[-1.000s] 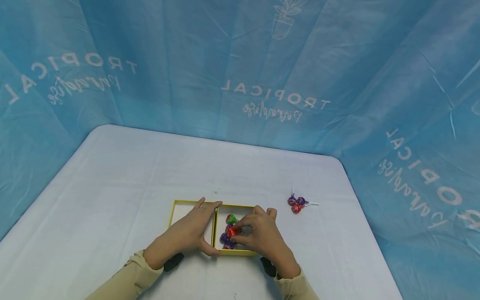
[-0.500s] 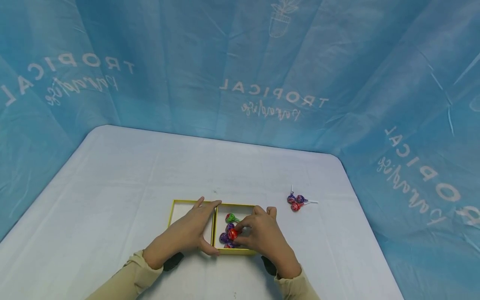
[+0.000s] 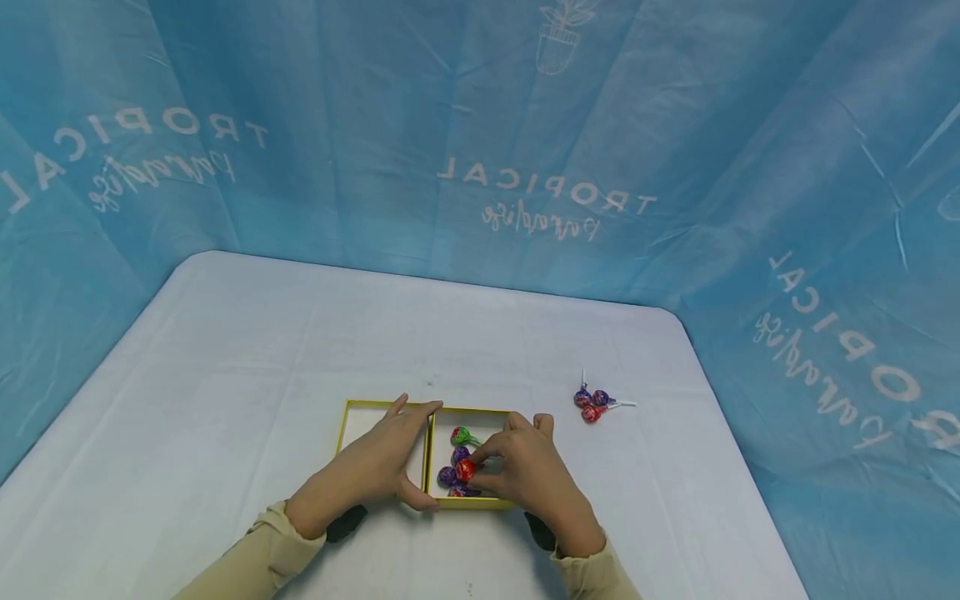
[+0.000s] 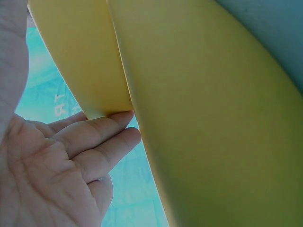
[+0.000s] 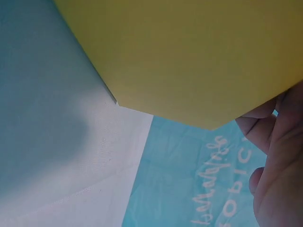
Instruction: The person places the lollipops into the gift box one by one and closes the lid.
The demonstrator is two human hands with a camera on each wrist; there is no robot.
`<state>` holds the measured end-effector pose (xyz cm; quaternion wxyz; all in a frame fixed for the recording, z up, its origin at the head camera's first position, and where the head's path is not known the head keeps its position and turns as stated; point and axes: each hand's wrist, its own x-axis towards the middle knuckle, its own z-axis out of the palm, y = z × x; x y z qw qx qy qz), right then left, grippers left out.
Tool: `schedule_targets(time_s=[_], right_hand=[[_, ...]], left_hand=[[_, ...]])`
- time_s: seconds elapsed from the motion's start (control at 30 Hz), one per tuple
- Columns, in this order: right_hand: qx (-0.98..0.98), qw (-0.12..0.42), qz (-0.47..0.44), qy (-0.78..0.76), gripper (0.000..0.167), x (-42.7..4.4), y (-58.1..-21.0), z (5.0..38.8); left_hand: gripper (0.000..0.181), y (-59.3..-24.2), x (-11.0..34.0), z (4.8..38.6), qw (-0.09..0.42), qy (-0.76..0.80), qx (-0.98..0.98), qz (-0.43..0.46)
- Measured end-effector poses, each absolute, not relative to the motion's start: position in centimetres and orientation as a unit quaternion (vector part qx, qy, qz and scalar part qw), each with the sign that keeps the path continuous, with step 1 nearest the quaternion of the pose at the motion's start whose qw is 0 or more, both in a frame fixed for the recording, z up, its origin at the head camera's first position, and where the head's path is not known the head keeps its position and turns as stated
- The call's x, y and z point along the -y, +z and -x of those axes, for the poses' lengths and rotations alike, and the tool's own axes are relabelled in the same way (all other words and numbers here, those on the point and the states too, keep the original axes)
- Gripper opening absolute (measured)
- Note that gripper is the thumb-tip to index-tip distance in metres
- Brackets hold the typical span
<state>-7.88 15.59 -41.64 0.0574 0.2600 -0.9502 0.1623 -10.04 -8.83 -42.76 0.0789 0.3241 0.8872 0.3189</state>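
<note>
Left tray: yellow-rimmed, pale inside (image 3: 366, 423), on white table (image 3: 225, 350), crossed by left hand
Left hand (image 3: 378, 461): spread, fingertips at far rim by the seam, thumb at near wall
Right tray (image 3: 480, 504): flush beside left tray, can't tell if joined; green lollipop (image 3: 461, 436) toward far side, purple lollipops (image 3: 447, 477) nearer
Red lollipop (image 3: 465, 471): inside right tray, among the purple ones; resting or held just above, can't tell
Right hand (image 3: 528, 468): thumb and finger pinching red lollipop
Loose cluster (image 3: 591, 413): three more lollipops on table, right of trays, two purple, one red
Change: red lollipop slightly nearer the near wall than a second ago, purple one behind it more exposed; left hand about same
Meaning: probably settling it in, not let go; three outside still to deal with
Views: left wrist shows fingertips touching yellow faces at the seam from below, head doesn't; right wrist mostly yellow face, pinch hidden, only head shows it
</note>
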Motion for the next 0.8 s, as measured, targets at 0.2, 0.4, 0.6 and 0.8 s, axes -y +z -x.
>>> schedule_targets(time_s=[0.2,0.4,0.6,0.8], right_hand=[[0.948,0.060,-0.265,0.165,0.022,-15.8,-41.6,8.0],[0.943,0.051,-0.269,0.192,0.021,-16.0,-41.5,8.2],[0.925,0.071,-0.281,0.244,0.022,-17.0,-41.3,8.5],[0.907,0.123,-0.282,0.289,0.023,-19.3,-41.4,9.2]], left_hand=[[0.130,-42.7,8.8,10.0,0.078,0.317,-0.888,-0.324],[0.131,-42.7,8.8,10.1,0.086,0.323,-0.888,-0.315],[0.131,-42.7,8.8,10.1,0.081,0.322,-0.887,-0.321],[0.130,-42.9,8.9,10.1,0.082,0.319,-0.886,-0.325]])
